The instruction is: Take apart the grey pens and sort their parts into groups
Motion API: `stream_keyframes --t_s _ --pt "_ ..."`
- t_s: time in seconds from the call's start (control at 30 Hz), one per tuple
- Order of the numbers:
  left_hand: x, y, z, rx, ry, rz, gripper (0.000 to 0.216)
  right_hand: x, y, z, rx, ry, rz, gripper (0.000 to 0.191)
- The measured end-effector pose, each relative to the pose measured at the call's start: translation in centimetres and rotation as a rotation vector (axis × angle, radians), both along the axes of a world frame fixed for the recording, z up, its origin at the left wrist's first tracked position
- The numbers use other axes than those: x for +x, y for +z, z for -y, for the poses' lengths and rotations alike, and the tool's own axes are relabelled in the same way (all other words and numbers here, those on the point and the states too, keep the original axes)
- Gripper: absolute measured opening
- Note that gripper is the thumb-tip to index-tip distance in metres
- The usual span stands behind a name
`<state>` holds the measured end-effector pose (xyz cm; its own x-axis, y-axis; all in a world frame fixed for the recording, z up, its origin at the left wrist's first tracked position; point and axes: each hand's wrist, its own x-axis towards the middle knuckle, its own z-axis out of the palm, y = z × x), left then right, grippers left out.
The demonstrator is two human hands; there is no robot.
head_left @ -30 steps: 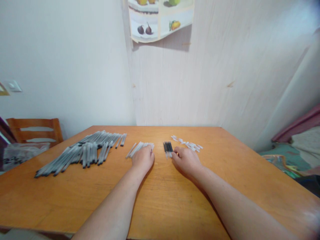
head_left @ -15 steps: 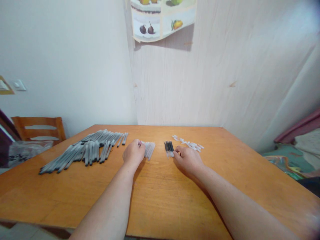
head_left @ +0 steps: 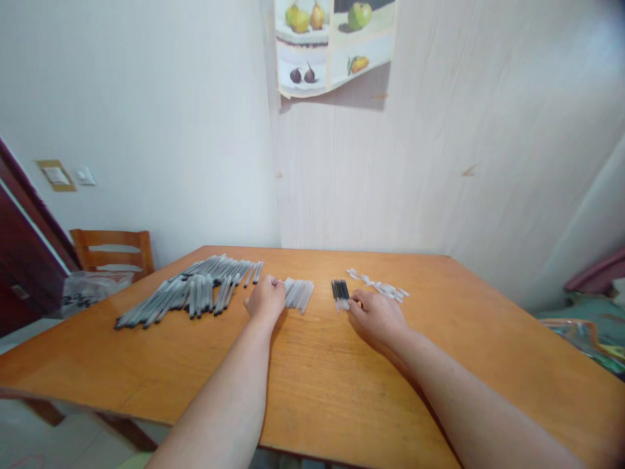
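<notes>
A row of clear pen barrels (head_left: pixel 299 296) lies side by side near the table's middle. My left hand (head_left: pixel 266 301) is closed at the row's left end; its curled fingers hide what they hold, if anything. To the right lies a short row of pen refills (head_left: pixel 340 290), black with pale lower ends. My right hand (head_left: pixel 378 317) rests beside them, thumb and fingertips pinched at the lower end of the rightmost refill. Just beyond that hand, small white plastic pieces (head_left: pixel 388 290) are scattered.
A large heap of clear pens with black ends (head_left: pixel 195 293) covers the table's (head_left: pixel 312 384) left part. Behind it stand a wooden chair (head_left: pixel 112 238) and a plastic bag (head_left: pixel 90 286) with dark pieces. Fruit pictures (head_left: pixel 336 45) hang on the wall.
The view has turned slightly left and up, so everything sits farther right in it. Both hands keep nearly the same places beside the barrels and the refills.
</notes>
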<state>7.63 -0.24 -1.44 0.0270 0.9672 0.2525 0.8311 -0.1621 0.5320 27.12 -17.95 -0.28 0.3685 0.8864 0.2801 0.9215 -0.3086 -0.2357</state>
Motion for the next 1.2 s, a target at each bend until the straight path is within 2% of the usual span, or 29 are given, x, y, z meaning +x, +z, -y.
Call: stream_keyframes --t_s 0.23,0.43,0.73,1.2 --pt "-0.8 0.6 -1.4 -0.042 0.081 0.017 0.024 0.2 0.2 -0.2 -0.014 -0.009 -0.015 0.031" --pt "-3.0 0.3 -3.7 -0.053 0.139 -0.110 0.030 0.3 0.2 -0.2 0.002 0.007 0.000 0.033" --pt "-3.6 -1.4 -5.4 0.034 0.131 -0.217 0.032 0.7 -0.2 -0.3 0.014 -0.004 -0.015 0.031" --pt "-3.5 -1.7 -7.6 0.093 0.087 -0.339 0.033 1.0 -1.1 -0.5 0.029 -0.005 0.004 0.031"
